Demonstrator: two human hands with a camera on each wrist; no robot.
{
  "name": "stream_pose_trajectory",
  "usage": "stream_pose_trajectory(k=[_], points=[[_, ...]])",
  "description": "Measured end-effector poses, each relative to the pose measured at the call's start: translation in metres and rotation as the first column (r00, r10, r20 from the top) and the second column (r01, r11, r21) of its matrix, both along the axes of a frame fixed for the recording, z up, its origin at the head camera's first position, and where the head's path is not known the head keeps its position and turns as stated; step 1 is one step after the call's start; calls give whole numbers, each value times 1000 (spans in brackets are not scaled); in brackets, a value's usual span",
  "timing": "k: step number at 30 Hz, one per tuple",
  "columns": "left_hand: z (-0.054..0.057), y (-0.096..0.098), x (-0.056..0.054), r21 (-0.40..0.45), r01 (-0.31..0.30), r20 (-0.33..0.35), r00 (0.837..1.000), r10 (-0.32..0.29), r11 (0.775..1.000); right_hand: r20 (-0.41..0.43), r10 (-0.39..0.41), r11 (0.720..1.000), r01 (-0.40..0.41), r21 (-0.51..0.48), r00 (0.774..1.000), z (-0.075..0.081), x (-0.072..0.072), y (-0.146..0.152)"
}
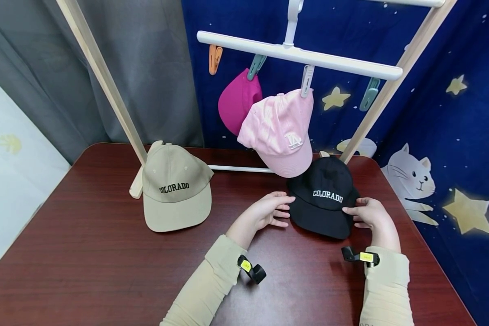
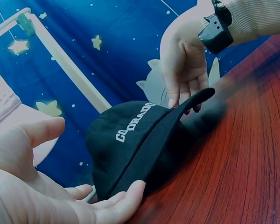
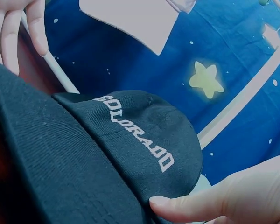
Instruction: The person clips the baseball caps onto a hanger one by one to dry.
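A black baseball cap (image 1: 326, 199) with white COLORADO lettering sits on the table, its brim facing the front. The person's right hand (image 1: 371, 215) is at the cap's right side and pinches the edge, with the thumb (image 3: 177, 207) on the cloth where crown meets brim. Part of the right fingers is hidden behind the brim in the left wrist view. At the cap's left side is the left hand (image 1: 266, 213), its fingers spread and loosely extended. In the left wrist view its fingertips (image 2: 135, 189) come up to the brim, while its thumb stands apart from the cap.
A beige COLORADO cap (image 1: 177, 190) rests on the table (image 1: 85, 271) at left. Above hangs a white bar (image 1: 269, 47) with clips, holding a pink cap (image 1: 283, 131) and a magenta cap (image 1: 238, 102). Wooden posts (image 1: 106, 81) stand at the back; a white rod (image 1: 240, 169) runs low between them.
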State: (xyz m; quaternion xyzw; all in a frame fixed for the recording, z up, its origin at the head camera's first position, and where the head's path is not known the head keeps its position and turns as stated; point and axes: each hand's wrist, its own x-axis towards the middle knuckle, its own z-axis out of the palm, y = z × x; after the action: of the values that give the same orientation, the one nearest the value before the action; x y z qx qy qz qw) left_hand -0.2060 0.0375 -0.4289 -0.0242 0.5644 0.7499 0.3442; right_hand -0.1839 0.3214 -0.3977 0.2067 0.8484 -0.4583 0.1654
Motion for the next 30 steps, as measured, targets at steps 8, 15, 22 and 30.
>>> stream_pose_trajectory(k=[8, 15, 22, 30], points=[[-1, 1, -1, 7, 5, -23, 1000, -5, 1000, -29, 21, 1000, -21, 22, 999, -2, 0, 2], [-2, 1, -1, -45, -5, -48, 999, 3, 999, -75, 37, 999, -37, 0, 997, -4, 0, 5], [-4, 2, 1, -72, -26, -82, 996, 20, 997, -88, 58, 998, -59, -12, 994, -2, 2, 4], [-5, 5, 3, -83, -66, -121, 991, 55, 994, -98, 87, 995, -91, -31, 991, -2, 2, 4]])
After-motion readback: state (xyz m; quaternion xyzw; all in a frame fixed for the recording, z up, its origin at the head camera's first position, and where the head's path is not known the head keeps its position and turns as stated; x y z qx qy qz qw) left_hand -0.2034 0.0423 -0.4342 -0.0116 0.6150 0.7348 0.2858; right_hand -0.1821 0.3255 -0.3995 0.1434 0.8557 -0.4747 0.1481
